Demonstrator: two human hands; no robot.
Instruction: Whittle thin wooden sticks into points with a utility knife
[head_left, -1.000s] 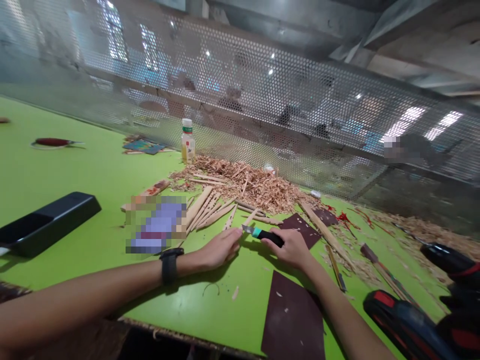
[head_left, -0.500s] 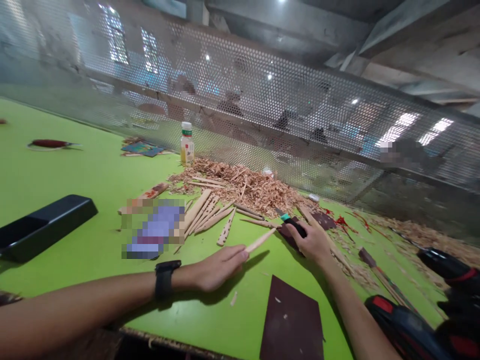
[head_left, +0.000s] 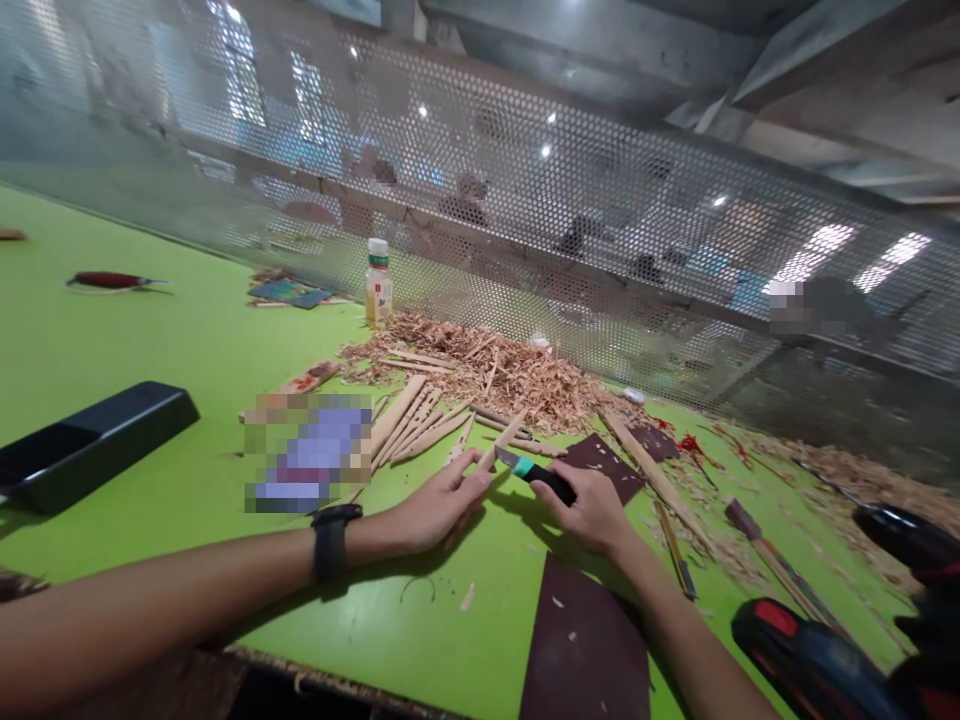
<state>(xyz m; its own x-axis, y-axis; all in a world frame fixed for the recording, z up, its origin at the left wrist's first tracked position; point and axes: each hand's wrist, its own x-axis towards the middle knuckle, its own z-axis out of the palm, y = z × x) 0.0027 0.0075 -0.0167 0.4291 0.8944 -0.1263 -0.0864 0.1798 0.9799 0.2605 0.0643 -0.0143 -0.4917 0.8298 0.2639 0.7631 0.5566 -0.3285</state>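
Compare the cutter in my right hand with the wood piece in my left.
The cutter is black and turquoise with a grey blade; the wood piece is plain and pale. In the view, the cutter points up and left; the wood piece points up and right. Both are slender and hand-held.

This looks like a woodworking workshop: a heap of shavings (head_left: 510,375) spreads over a green worktable (head_left: 172,320), beside shaped wooden pieces (head_left: 397,418), 1 black-handled knife (head_left: 552,483), 1 power drill (head_left: 892,535) and brown sheets (head_left: 585,645) resembling sandpaper. Behind a perforated screen (head_left: 480,215), concrete beams (head_left: 817,70) and ceiling lights (head_left: 545,151) suggest a large hall.
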